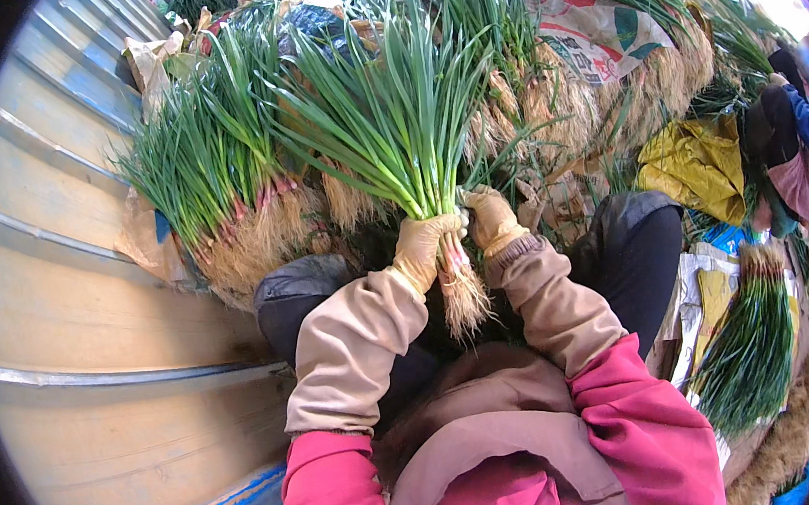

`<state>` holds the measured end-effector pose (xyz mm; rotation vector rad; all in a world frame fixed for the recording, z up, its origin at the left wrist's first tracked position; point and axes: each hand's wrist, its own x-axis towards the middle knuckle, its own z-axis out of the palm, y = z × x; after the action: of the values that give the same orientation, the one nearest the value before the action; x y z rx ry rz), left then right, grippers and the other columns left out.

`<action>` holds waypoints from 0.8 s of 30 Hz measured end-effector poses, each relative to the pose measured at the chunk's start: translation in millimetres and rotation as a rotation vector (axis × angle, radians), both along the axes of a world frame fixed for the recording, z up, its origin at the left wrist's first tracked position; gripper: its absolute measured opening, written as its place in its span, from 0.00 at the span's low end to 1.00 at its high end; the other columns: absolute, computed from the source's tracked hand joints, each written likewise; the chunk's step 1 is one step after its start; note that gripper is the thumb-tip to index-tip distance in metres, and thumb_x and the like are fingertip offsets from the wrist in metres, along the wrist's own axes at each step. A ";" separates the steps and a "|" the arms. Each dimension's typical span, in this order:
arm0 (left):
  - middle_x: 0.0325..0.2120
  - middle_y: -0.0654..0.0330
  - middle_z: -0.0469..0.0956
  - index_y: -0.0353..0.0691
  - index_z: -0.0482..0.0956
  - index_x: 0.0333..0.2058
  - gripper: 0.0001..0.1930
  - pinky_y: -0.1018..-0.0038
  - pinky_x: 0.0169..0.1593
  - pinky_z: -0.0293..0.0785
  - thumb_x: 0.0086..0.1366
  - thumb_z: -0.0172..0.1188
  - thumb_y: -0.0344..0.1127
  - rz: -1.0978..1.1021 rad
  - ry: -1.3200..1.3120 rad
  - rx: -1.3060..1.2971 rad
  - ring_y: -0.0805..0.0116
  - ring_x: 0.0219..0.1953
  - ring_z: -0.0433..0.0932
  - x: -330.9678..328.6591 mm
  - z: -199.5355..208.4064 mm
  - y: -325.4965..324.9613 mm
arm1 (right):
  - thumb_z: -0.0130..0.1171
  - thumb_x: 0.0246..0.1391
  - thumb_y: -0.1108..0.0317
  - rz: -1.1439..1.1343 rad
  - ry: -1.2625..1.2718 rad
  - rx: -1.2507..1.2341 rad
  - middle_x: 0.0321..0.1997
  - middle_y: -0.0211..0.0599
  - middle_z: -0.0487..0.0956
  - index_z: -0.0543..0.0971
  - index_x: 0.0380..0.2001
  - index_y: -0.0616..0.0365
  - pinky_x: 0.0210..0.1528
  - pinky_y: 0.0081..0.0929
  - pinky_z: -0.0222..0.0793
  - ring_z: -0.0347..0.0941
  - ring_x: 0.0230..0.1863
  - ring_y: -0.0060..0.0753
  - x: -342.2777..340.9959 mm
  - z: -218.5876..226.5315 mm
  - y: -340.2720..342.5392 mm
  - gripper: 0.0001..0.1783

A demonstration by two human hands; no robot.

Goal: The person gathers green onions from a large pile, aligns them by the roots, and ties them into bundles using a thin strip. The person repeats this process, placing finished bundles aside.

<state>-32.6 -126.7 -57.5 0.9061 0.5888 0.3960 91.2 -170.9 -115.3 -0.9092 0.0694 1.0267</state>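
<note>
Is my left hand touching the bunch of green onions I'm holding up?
Touching. The head view shows the gloved left hand wrapped around the green onion bunch just above its roots, with no gap.

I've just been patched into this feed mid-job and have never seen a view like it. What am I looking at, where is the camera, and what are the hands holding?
This is one picture from a wide fisheye camera worn on a person's head, looking down, so straight edges bend near the rim. No machine is here. The person's gloved left hand and right hand both grip a bunch of green onions near its white stems, roots hanging below. More bundles lie piled ahead, beside a corrugated metal wall. Another tied bundle lies at the right, near a yellow bag. Another person sits at the far right.
</note>
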 end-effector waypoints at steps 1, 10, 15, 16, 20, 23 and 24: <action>0.23 0.56 0.77 0.29 0.76 0.31 0.08 0.77 0.26 0.73 0.51 0.57 0.27 -0.123 0.065 0.016 0.68 0.23 0.76 -4.3 4.7 4.3 | 0.53 0.51 0.77 0.037 0.033 -0.009 0.22 0.34 0.76 0.75 0.27 0.63 0.16 0.20 0.63 0.67 0.16 0.25 -0.6 1.5 3.3 0.02; 0.25 0.56 0.74 0.28 0.72 0.41 0.17 0.75 0.28 0.75 0.54 0.55 0.33 -0.227 -0.223 -0.241 0.67 0.26 0.74 -14.1 8.9 8.6 | 0.64 0.45 0.55 0.655 -0.953 -0.265 0.32 0.38 0.78 0.74 0.43 0.63 0.33 0.27 0.69 0.73 0.32 0.31 31.4 -37.0 -37.1 0.26; 0.23 0.55 0.74 0.27 0.73 0.41 0.17 0.74 0.28 0.74 0.56 0.53 0.35 -0.184 -0.209 -0.201 0.67 0.20 0.74 -8.6 19.2 1.9 | 0.57 0.54 0.58 0.709 -0.694 -0.074 0.30 0.28 0.75 0.74 0.41 0.59 0.31 0.17 0.66 0.68 0.31 0.17 10.5 80.0 -85.4 0.17; 0.23 0.55 0.74 0.26 0.73 0.41 0.18 0.74 0.28 0.74 0.56 0.53 0.35 -0.199 -0.218 -0.215 0.66 0.20 0.74 -7.9 17.8 3.1 | 0.58 0.53 0.62 0.696 -0.727 0.014 0.30 0.28 0.76 0.75 0.39 0.60 0.32 0.17 0.67 0.68 0.32 0.17 6.8 69.4 -88.5 0.14; 0.24 0.53 0.74 0.27 0.72 0.41 0.18 0.71 0.36 0.74 0.54 0.55 0.34 -0.232 -0.242 -0.248 0.63 0.26 0.75 -8.8 16.4 5.8 | 0.57 0.52 0.74 0.508 -0.440 0.046 0.27 0.25 0.75 0.76 0.31 0.63 0.34 0.18 0.67 0.69 0.30 0.17 -3.5 56.4 -103.1 0.04; 0.32 0.54 0.74 0.31 0.72 0.38 0.12 0.67 0.46 0.74 0.54 0.55 0.28 -0.101 -0.402 -0.340 0.61 0.37 0.75 -12.3 4.2 6.5 | 0.56 0.50 0.75 0.443 -1.191 -0.332 0.25 0.26 0.77 0.77 0.29 0.62 0.33 0.23 0.68 0.71 0.28 0.24 9.0 14.9 -98.8 0.02; 0.33 0.54 0.74 0.32 0.72 0.37 0.11 0.68 0.45 0.75 0.54 0.54 0.28 -0.088 -0.393 -0.377 0.62 0.36 0.76 -13.4 9.6 7.8 | 0.57 0.49 0.75 0.590 -1.401 -0.576 0.27 0.29 0.77 0.76 0.31 0.62 0.36 0.25 0.68 0.72 0.31 0.28 14.5 20.1 -98.4 0.05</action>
<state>-46.0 -118.9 -47.9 0.4717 0.2472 0.3560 105.7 -269.2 -95.2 -2.0850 -1.1851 0.6800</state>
